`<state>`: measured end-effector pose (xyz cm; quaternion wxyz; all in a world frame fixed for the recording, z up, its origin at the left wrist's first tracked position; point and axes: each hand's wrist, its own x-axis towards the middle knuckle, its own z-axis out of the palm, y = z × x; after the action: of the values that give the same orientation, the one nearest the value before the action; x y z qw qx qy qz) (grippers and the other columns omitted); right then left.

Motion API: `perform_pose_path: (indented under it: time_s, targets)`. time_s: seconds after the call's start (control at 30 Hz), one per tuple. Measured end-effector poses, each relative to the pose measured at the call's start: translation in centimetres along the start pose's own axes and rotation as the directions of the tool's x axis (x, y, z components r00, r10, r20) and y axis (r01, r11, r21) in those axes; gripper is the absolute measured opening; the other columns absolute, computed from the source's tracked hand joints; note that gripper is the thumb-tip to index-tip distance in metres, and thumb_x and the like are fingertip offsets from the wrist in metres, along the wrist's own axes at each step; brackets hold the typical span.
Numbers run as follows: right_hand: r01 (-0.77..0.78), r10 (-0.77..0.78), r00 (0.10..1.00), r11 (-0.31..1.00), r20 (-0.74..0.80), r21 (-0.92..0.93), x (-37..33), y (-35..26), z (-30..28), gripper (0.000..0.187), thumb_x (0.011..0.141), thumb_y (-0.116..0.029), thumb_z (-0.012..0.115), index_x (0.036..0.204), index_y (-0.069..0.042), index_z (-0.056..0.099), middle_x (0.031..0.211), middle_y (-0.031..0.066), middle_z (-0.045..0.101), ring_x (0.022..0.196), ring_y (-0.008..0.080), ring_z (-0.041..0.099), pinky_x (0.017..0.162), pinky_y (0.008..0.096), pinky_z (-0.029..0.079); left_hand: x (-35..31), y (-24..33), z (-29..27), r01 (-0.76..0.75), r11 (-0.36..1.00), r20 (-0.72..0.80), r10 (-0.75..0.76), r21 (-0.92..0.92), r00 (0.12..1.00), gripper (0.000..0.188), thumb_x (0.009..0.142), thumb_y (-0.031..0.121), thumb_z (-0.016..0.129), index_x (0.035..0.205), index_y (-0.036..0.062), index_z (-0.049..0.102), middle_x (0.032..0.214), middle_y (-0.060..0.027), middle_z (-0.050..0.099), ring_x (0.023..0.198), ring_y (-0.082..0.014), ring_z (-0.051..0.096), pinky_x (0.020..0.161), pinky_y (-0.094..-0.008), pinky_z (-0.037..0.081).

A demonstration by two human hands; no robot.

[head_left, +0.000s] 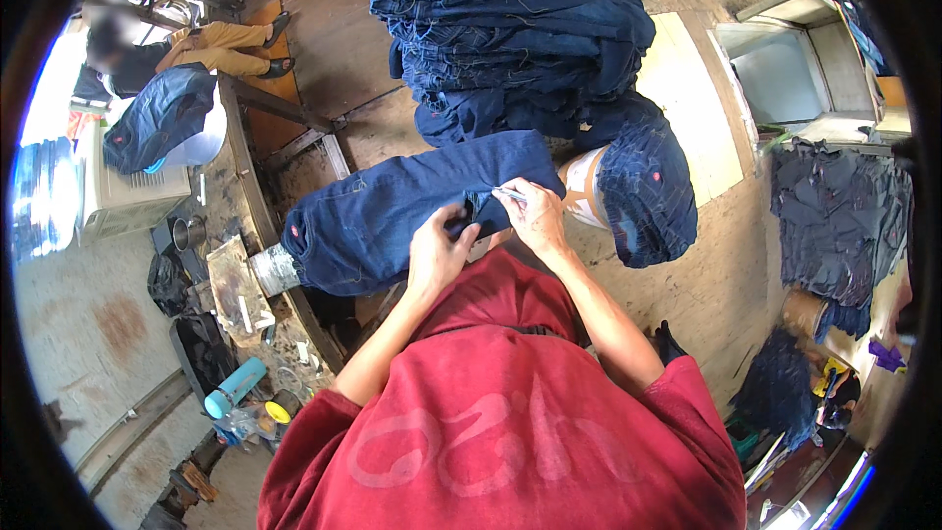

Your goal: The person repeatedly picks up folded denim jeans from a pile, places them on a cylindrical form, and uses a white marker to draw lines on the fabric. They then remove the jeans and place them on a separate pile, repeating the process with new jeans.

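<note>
A dark blue pair of jeans (pixel 412 198) lies stretched sideways in front of my lap, drawn over a horizontal form whose pale round end (pixel 276 270) sticks out at the left. My left hand (pixel 440 253) is closed on a fold of the denim near its close edge, thumb and fingers pinching the cloth. Just to the right, my right hand (pixel 535 218) pinches a thin pale stick-like tool (pixel 510 194), its tip at the cloth beside the left fingers. What kind of tool it is cannot be made out. The fingers partly hide the spot where they work.
Beyond lies a tall heap of jeans (pixel 510 29). More denim (pixel 648 186) hangs over a taped tube (pixel 583 188) at right. A worn bench (pixel 240 299) at left holds cups and scraps, with a blue bottle (pixel 235 385) nearby. Another person (pixel 216 49) sits far left.
</note>
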<state>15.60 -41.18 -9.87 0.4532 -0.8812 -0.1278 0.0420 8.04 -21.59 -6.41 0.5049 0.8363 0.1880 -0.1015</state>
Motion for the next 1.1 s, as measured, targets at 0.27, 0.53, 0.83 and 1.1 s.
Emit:
perform_pose_path:
  time_s: [0.27, 0.53, 0.83, 1.1]
  targets:
    - [-0.257, 0.254, 0.966, 0.964, 0.044, 0.074, -0.9, -1.9, -1.2, 0.036, 0.100, -0.034, 0.082, 0.090, 0.000, 0.074, 0.080, 0.0170, 0.075, 0.070, 0.0303, 0.073, 0.065, 0.0413, 0.055, -0.1, 0.8, 0.2, 0.519, 0.625, 0.366, -0.369, -0.583, 0.854, 0.040, 0.101, 0.019, 0.077, 0.132, -0.0048, 0.068, 0.085, -0.0016, 0.067, 0.060, -0.0099, 0.054, 0.059, -0.0281, 0.047]
    - [-0.337, 0.333, 0.938, 0.941, 0.101, 0.027, -2.0, -0.7, -0.1, 0.052, 0.100, -0.044, 0.079, 0.076, 0.000, 0.066, 0.063, 0.0130, 0.060, 0.056, 0.0201, 0.053, 0.057, 0.0431, 0.042, -0.6, -0.5, 1.1, 0.487, 0.669, 0.307, -0.378, -0.561, 0.873, 0.013, 0.108, 0.021, 0.066, 0.111, 0.0087, 0.069, 0.081, 0.0022, 0.066, 0.053, -0.0032, 0.042, 0.049, -0.0231, 0.032]
    - [-0.320, 0.316, 0.945, 0.946, 0.084, 0.049, -2.7, 0.2, 0.6, 0.041, 0.101, -0.034, 0.078, 0.080, -0.001, 0.067, 0.063, 0.0129, 0.060, 0.057, 0.0184, 0.052, 0.058, 0.0427, 0.043, 0.2, -1.0, 0.1, 0.550, 0.631, 0.411, -0.369, -0.547, 0.833, 0.010, 0.107, 0.020, 0.066, 0.107, 0.0102, 0.066, 0.082, 0.0002, 0.066, 0.051, -0.0030, 0.041, 0.046, -0.0239, 0.030]
    - [-0.335, 0.330, 0.937, 0.942, 0.112, 0.033, -2.6, -0.3, 0.2, 0.041, 0.095, -0.037, 0.080, 0.078, -0.003, 0.067, 0.069, 0.0202, 0.068, 0.066, 0.0426, 0.069, 0.062, 0.0521, 0.050, 0.5, -0.9, -0.2, 0.574, 0.630, 0.381, -0.430, -0.522, 0.818, 0.013, 0.106, 0.022, 0.065, 0.102, 0.0090, 0.063, 0.082, -0.0041, 0.068, 0.049, -0.0065, 0.040, 0.044, -0.0271, 0.030]
